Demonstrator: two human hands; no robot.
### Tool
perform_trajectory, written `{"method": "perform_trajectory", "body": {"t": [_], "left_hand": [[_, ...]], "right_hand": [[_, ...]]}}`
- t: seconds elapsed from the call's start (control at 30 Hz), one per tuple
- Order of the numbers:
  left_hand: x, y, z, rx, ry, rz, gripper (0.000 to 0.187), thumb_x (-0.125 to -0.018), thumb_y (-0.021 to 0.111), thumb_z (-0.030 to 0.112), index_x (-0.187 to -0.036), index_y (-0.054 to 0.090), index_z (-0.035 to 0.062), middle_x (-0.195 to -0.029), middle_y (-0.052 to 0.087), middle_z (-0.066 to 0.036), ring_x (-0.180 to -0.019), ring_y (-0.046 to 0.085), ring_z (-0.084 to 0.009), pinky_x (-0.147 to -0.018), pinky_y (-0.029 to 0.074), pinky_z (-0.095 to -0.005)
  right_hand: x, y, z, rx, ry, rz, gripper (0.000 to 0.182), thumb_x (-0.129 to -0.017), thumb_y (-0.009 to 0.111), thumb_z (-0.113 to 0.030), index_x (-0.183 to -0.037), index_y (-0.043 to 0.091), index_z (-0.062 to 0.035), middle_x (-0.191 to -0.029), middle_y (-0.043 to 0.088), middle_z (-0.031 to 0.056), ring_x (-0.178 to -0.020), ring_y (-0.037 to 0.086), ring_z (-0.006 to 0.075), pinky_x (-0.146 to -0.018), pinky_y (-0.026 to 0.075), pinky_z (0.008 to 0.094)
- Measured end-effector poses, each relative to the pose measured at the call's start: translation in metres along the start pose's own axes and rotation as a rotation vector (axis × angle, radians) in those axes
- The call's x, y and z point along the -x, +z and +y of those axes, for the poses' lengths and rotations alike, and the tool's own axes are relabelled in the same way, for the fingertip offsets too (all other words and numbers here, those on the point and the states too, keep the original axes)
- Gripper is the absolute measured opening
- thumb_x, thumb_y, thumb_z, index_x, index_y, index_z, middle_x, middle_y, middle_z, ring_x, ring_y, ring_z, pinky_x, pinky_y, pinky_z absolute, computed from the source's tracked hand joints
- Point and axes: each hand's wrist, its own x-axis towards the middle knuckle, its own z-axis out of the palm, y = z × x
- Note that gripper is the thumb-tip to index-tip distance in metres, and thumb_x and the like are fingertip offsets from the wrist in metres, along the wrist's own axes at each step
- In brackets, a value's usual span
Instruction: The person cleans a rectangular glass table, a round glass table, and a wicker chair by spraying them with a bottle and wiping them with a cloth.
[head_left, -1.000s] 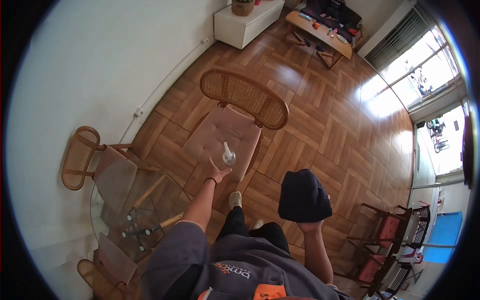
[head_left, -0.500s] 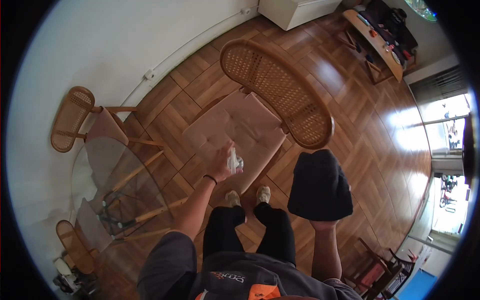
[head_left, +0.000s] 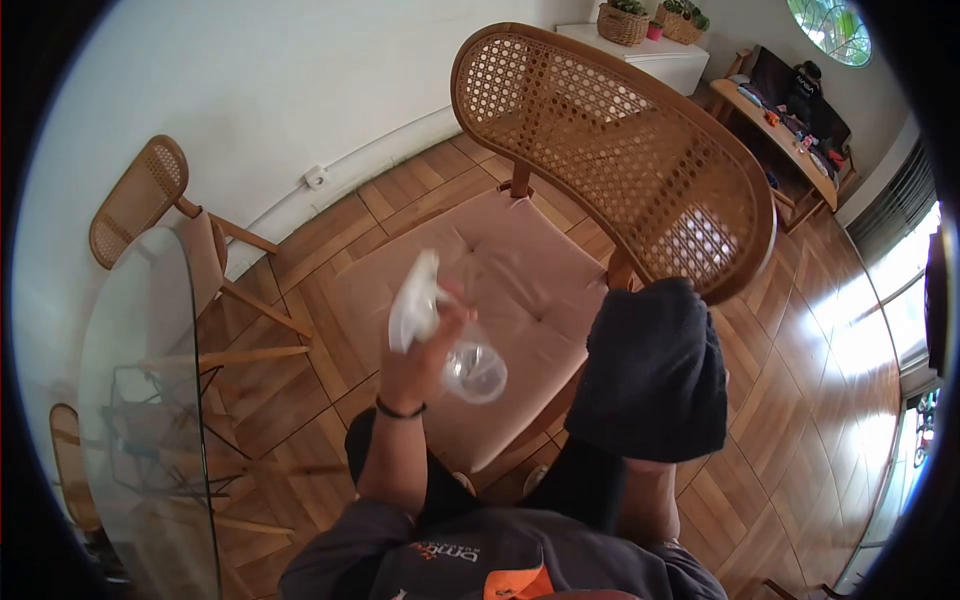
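Note:
My left hand (head_left: 425,355), with a black band at the wrist, grips a clear spray bottle (head_left: 474,372) with a white trigger head, tilted above the pink cushioned seat (head_left: 500,270). A dark folded cloth (head_left: 652,372) covers most of my right hand (head_left: 650,466); only the part near the wrist shows, and the fingers are hidden beneath the cloth. The cloth is close to the woven cane backrest (head_left: 610,150) of the chair in front of me.
At the left is a round glass table (head_left: 140,400) beside another cane-backed chair (head_left: 140,200). A white cabinet (head_left: 670,66) with plant baskets stands at the back. Farther right, a person (head_left: 803,95) sits behind a wooden table (head_left: 775,135).
The chair appears larger and closer, and the view has tipped up. My left hand has raised the spray bottle and turned it. The cloth is now nearer the backrest.

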Motion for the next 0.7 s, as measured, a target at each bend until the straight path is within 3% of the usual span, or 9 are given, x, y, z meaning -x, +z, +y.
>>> {"method": "perform_trajectory", "body": {"t": [0.1,0.17,0.23,0.33,0.47,0.53,0.7], "left_hand": [[-0.022,0.015,0.041,0.001,0.038,-0.093,0.051,-0.092,0.065,0.009,-0.139,0.050,0.0000,-0.099,0.060,-0.004,-0.087,0.067,-0.0169,-0.081,0.055,-0.0317],[-0.046,0.014,0.047,-0.328,0.221,-0.139,0.036,-0.089,0.064,0.006,-0.124,0.060,-0.0003,-0.099,0.063,-0.003,-0.088,0.068,-0.0168,-0.074,0.054,-0.0307],[-0.067,0.006,0.049,-0.752,0.263,-0.201,0.023,-0.085,0.065,0.007,-0.106,0.065,0.0013,-0.091,0.065,-0.003,-0.083,0.068,-0.0152,-0.067,0.052,-0.0303],[-0.060,0.023,0.087,-0.254,0.004,-0.048,0.017,-0.080,0.066,0.009,-0.096,0.066,0.0033,-0.084,0.064,-0.002,-0.074,0.067,-0.0142,-0.063,0.049,-0.0292],[-0.072,0.001,0.078,-0.227,0.042,-0.013,0.019,-0.076,0.066,0.010,-0.092,0.064,-0.0006,-0.078,0.066,-0.007,-0.064,0.066,-0.0176,-0.062,0.053,-0.0312],[-0.082,-0.012,0.085,-0.226,-0.023,-0.050,0.019,-0.076,0.067,0.009,-0.091,0.064,-0.0006,-0.077,0.064,-0.007,-0.064,0.066,-0.0177,-0.062,0.053,-0.0307],[-0.083,-0.006,0.098,-0.206,0.074,-0.012,0.017,-0.074,0.067,0.009,-0.088,0.065,-0.0008,-0.077,0.064,-0.007,-0.067,0.065,-0.0166,-0.062,0.051,-0.0313]], "right_hand": [[0.012,0.006,-0.005,-0.026,0.004,-0.075,0.067,-0.102,0.037,-0.058,-0.152,0.037,-0.0133,-0.156,0.037,0.0107,-0.142,0.037,0.0327,-0.117,0.030,0.0514],[0.024,0.017,-0.015,-0.037,-0.006,-0.126,0.068,-0.102,0.037,-0.058,-0.153,0.036,-0.0134,-0.157,0.036,0.0110,-0.142,0.037,0.0332,-0.118,0.030,0.0521],[0.035,0.025,-0.031,-0.037,-0.039,-0.208,0.068,-0.102,0.036,-0.059,-0.153,0.035,-0.0134,-0.157,0.035,0.0114,-0.143,0.036,0.0338,-0.118,0.030,0.0528],[0.038,0.032,-0.058,-0.013,-0.120,-0.424,0.069,-0.102,0.035,-0.059,-0.154,0.034,-0.0136,-0.158,0.034,0.0119,-0.144,0.035,0.0346,-0.118,0.029,0.0538],[0.037,0.022,-0.095,0.010,-0.198,-0.781,0.068,-0.103,0.035,-0.057,-0.154,0.034,-0.0137,-0.159,0.034,0.0116,-0.144,0.034,0.0346,-0.119,0.028,0.0542],[0.031,0.019,-0.121,0.008,-0.250,-0.862,0.064,-0.104,0.036,-0.053,-0.153,0.035,-0.0128,-0.158,0.035,0.0109,-0.144,0.034,0.0334,-0.120,0.026,0.0523],[0.045,0.024,-0.135,0.099,-0.381,-0.901,0.058,-0.105,0.038,-0.046,-0.152,0.037,-0.0109,-0.158,0.036,0.0097,-0.145,0.034,0.0309,-0.122,0.022,0.0480]]}}
